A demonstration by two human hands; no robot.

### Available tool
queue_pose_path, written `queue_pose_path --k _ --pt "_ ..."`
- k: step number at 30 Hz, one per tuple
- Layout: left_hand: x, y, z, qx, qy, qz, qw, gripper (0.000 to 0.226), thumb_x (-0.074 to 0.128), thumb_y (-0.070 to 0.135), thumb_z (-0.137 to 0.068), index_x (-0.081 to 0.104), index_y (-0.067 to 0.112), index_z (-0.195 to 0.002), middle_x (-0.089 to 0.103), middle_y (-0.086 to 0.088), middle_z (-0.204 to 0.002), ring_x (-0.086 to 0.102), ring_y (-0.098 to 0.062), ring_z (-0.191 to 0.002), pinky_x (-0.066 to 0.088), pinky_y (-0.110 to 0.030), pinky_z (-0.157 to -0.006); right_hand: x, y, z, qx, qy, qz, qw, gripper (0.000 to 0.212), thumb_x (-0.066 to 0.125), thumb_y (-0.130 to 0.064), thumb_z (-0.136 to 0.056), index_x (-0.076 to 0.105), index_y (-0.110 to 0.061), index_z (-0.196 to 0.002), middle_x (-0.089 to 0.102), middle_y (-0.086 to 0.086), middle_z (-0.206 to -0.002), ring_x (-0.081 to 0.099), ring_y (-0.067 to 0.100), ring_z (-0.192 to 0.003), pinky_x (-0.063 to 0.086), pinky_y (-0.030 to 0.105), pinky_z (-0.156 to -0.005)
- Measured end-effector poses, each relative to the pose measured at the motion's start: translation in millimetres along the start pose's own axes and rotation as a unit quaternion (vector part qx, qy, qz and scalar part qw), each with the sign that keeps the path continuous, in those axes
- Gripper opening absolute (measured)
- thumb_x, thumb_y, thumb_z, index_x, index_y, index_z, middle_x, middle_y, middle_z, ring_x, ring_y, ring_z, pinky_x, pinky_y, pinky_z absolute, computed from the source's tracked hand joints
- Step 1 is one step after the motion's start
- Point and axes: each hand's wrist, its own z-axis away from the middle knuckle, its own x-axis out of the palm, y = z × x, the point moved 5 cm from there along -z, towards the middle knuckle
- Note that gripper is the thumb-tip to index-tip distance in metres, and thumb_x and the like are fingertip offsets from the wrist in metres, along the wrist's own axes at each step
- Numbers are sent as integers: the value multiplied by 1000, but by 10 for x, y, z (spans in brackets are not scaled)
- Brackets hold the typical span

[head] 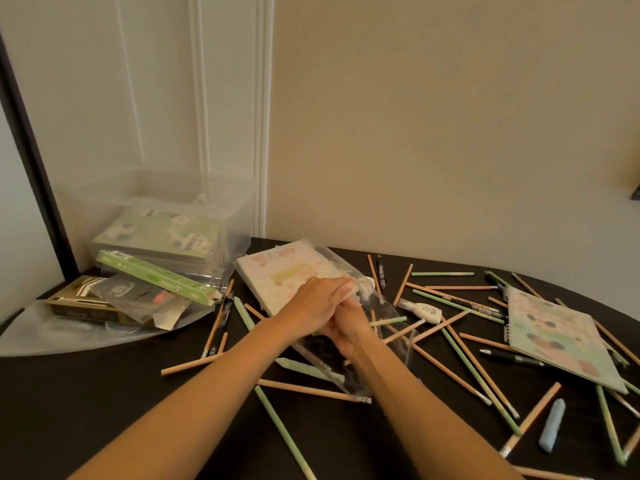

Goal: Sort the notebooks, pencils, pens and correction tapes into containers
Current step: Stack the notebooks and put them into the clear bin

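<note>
My left hand and my right hand meet at the table's middle, the left lying over the right. The right hand grips a clear plastic bag that slants across the pencils. At the bag's upper part, the left hand's fingertips pinch a small white object, possibly a correction tape. Behind the hands lies a pink spiral notebook, and a green spiral notebook lies at the right. Another white correction tape rests just right of the hands. Several wooden and green pencils and black pens are scattered around.
A clear plastic tub holding green notebooks stands at the back left. In front of it are a green box, a gold box and a flat clear bag. A blue stick lies front right. The wall runs close behind the dark table.
</note>
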Motion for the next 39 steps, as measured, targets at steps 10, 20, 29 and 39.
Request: queue_pose_path --k 10,20,29,39 --pt "116 53 77 -117 -95 -52 987 41 34 30 -99 65 3 -106 63 -18 -110 57 -32 -102 43 -32 -85 -316 -145 456 86 -102 54 990 23 41 -1 -96 55 -5 -115 66 13 -100 65 21 -90 55 28 -77" --pt "409 888 -261 -98 84 -14 992 34 34 12 -98 55 4 -123 56 -14 -126 50 -27 -117 39 -36 -97 -1685 -632 948 22 -11 29 999 19 48 -4 -94 62 -8 -106 71 11 -93 69 21 -89 57 30 -80" --pt "1749 1773 -812 -130 -102 92 982 26 41 12 -95 61 3 -109 60 -17 -119 54 -30 -113 46 -40 -97 -3576 -613 1054 -40 360 270 892 29 49 -6 -91 59 -11 -118 57 8 -125 53 18 -112 41 28 -89" --pt "2333 1755 -1043 -270 -150 153 939 46 60 20 -89 45 9 -132 54 -8 -123 53 -19 -102 41 -24 -67 -4211 -458 874 36 373 356 856 43 52 -18 -92 42 -12 -134 51 8 -133 52 22 -118 44 32 -91"
